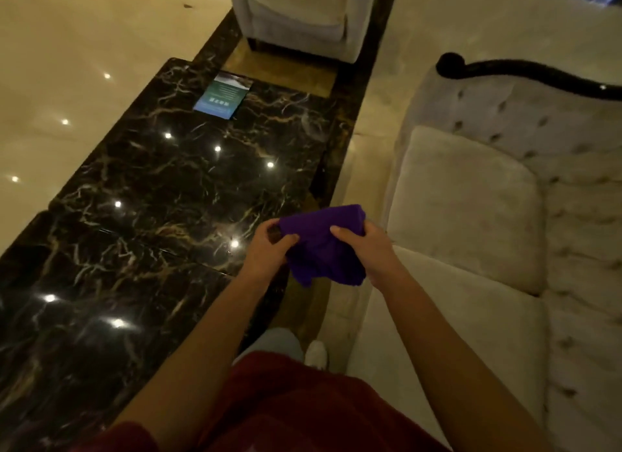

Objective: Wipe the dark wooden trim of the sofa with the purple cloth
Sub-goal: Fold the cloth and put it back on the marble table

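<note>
Both hands held the purple cloth [323, 246] bunched in front of the body, the left hand [269, 249] pinching its left edge and the right hand [365, 251] closed on its right side. A loose corner hung below the hands and might drag or slip free during the reach. The dark wooden trim [525, 74] lay well beyond the right hand, its long axis curving along the sofa [471, 216] back, ending in a scroll nearest the hands. The cloth had not yet touched it.
</note>
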Tool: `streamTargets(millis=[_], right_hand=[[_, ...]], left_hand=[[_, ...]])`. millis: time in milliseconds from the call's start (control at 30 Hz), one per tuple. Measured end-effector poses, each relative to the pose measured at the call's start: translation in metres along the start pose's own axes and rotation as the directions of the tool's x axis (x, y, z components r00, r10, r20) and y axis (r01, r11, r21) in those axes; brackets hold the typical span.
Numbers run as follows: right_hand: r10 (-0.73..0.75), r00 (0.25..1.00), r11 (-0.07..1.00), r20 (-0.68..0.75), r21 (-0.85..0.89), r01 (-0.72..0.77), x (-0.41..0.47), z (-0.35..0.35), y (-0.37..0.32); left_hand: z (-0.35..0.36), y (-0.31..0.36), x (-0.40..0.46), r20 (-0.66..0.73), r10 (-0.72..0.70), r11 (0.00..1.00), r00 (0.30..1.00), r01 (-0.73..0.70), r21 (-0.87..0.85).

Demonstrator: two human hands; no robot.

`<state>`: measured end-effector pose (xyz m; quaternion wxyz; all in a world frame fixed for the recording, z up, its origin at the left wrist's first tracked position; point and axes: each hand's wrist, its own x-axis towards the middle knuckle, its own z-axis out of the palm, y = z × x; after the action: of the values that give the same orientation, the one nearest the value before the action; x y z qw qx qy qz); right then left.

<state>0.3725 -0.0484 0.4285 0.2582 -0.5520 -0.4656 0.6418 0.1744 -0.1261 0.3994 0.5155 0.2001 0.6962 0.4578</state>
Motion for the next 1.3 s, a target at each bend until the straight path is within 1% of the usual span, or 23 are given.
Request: streamTargets(millis=[67, 100, 167, 233, 267, 300, 367, 400, 467, 500, 567, 600, 667, 733, 800, 833, 867, 933, 967, 1033, 1133, 1167, 1300], right_hand=[[-0.118, 0.992, 0.965, -0.036, -0.241, 0.106, 0.029, 0.015, -0.012], [-0.193, 0.981, 0.902, -0.032, -0.398, 0.165, 0.041, 0.025, -0.017], [-0.312, 0.949, 0.724, 0.053, -0.634, 0.273, 0.063, 0.05, -0.028], [-0.331, 0.901, 0.607, 0.28, -0.668, 0.43, 0.08, 0.069, -0.037], [-0.301, 0.869, 0.597, 0.393, -0.634, 0.493, 0.088, 0.077, -0.039], [-0.252, 0.857, 0.663, 0.45, -0.565, 0.492, 0.096, 0.081, -0.042], [-0.136, 0.92, 0.935, 0.368, -0.26, 0.243, 0.119, 0.085, -0.054], [-0.089, 0.959, 0.991, 0.268, -0.076, 0.114, 0.137, 0.085, -0.059], [0.032, 0.997, 0.994, 0.065, 0.103, -0.039, 0.171, 0.082, -0.067], [0.097, 0.995, 0.989, 0.016, 0.11, -0.098, 0.196, 0.087, -0.074], [0.195, 0.981, 0.98, -0.014, 0.047, -0.194, 0.229, 0.087, -0.078], [0.25, 0.967, 0.968, 0.055, -0.018, -0.249, 0.25, 0.094, -0.08], [0.397, 0.89, 0.918, 0.225, -0.091, -0.387, 0.269, 0.098, -0.081], [0.542, 0.698, 0.827, 0.468, -0.148, -0.543, 0.295, 0.11, -0.071], [0.58, 0.575, 0.786, 0.576, -0.211, -0.581, 0.308, 0.115, -0.06], [0.609, 0.525, 0.77, 0.595, -0.284, -0.572, 0.318, 0.122, -0.054], [0.594, 0.545, 0.786, 0.592, -0.281, -0.551, 0.32, 0.123, -0.053], [0.645, 0.486, 0.759, 0.589, -0.417, -0.501, 0.334, 0.138, -0.033], [0.634, 0.523, 0.773, 0.57, -0.449, -0.447, 0.339, 0.143, -0.031], [0.688, 0.484, 0.719, 0.541, -0.598, -0.353, 0.355, 0.16, -0.011], [0.71, 0.468, 0.662, 0.526, -0.725, -0.189, 0.372, 0.186, 0.017], [0.695, 0.484, 0.66, 0.532, -0.739, -0.136, 0.374, 0.189, 0.018], [0.687, 0.519, 0.546, 0.509, -0.833, 0.094, 0.395, 0.216, 0.083]], left_hand=[[0.002, 0.001, 0.014, -0.206, 0.097, 0.989, 0.974, -0.071, 0.133], [0.005, 0.006, 0.019, -0.205, 0.114, 0.988, 0.972, -0.089, 0.128], [0.012, 0.023, 0.032, -0.008, 0.033, 0.998, 0.999, -0.033, -0.053], [0.015, 0.038, 0.051, 0.106, -0.018, 0.979, 0.994, 0.039, -0.198], [0.012, 0.043, 0.064, 0.062, -0.007, 0.971, 0.998, 0.021, -0.239], [0.007, 0.049, 0.078, -0.009, -0.009, 0.954, 1.0, 0.006, -0.3], [-0.008, 0.059, 0.103, -0.124, -0.093, 0.895, 0.988, 0.028, -0.445], [-0.017, 0.063, 0.117, -0.145, -0.131, 0.877, 0.981, 0.046, -0.478], [-0.026, 0.073, 0.135, -0.134, -0.163, 0.869, 0.977, 0.078, -0.489], [-0.032, 0.08, 0.148, -0.139, -0.181, 0.86, 0.974, 0.088, -0.503], [-0.035, 0.086, 0.156, -0.105, -0.188, 0.838, 0.977, 0.104, -0.536], [-0.04, 0.086, 0.165, -0.118, -0.203, 0.821, 0.972, 0.103, -0.561], [-0.039, 0.087, 0.169, -0.091, -0.262, 0.764, 0.961, 0.148, -0.628], [-0.043, 0.075, 0.179, -0.122, -0.328, 0.694, 0.937, 0.151, -0.704], [-0.043, 0.067, 0.179, -0.15, -0.359, 0.685, 0.921, 0.15, -0.713], [-0.043, 0.055, 0.182, -0.195, -0.402, 0.664, 0.895, 0.138, -0.735], [-0.044, 0.055, 0.183, -0.198, -0.392, 0.679, 0.898, 0.138, -0.721], [-0.038, 0.022, 0.184, -0.281, -0.484, 0.64, 0.829, 0.116, -0.76], [-0.042, 0.021, 0.187, -0.299, -0.474, 0.662, 0.828, 0.111, -0.741], [-0.033, -0.015, 0.192, -0.37, -0.559, 0.642, 0.742, 0.106, -0.759], [-0.03, -0.061, 0.204, -0.451, -0.589, 0.701, 0.671, 0.147, -0.698], [-0.032, -0.065, 0.205, -0.478, -0.569, 0.741, 0.669, 0.167, -0.65], [-0.034, -0.139, 0.227, -0.523, -0.615, 0.752, 0.59, 0.241, -0.613]])
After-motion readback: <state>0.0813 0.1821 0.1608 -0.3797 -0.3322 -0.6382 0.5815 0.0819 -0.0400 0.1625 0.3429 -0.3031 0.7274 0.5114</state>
